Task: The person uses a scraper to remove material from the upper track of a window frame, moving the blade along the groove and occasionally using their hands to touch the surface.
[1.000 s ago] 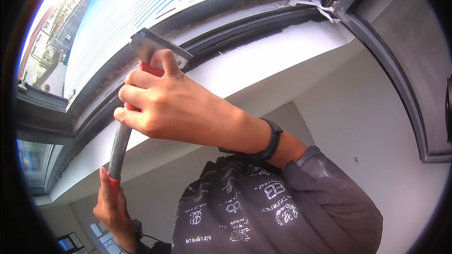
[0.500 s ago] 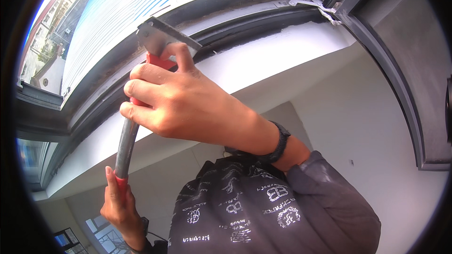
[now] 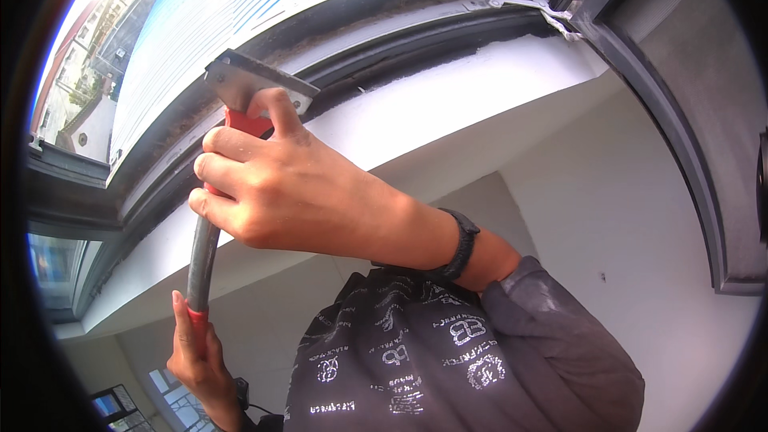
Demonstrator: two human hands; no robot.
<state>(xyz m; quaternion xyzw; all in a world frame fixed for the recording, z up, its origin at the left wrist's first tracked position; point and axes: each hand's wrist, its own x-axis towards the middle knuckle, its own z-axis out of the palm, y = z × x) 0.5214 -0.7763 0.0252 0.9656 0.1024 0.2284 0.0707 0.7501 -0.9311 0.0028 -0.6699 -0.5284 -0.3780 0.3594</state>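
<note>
Scraper (image 3: 240, 112) with a wide flat grey metal blade head, red neck below it, long grey shaft and a red grip at the bottom end; held near upright, tilted slightly, blade edge up against the dark window frame channel (image 3: 384, 40) at upper left. Right hand (image 3: 264, 184) clenched around the upper shaft just under the blade, thumb stretched up onto the red neck and touching the blade plate. Left hand (image 3: 196, 352) grasping the red lower grip, index finger lying along the shaft. Black wristband (image 3: 460, 244) on the right wrist, grey sleeve (image 3: 552, 336) behind it, dark printed fabric (image 3: 392, 360) below. White sill ledge (image 3: 448, 104) just beside the blade, white wall (image 3: 632, 216) at right.
</note>
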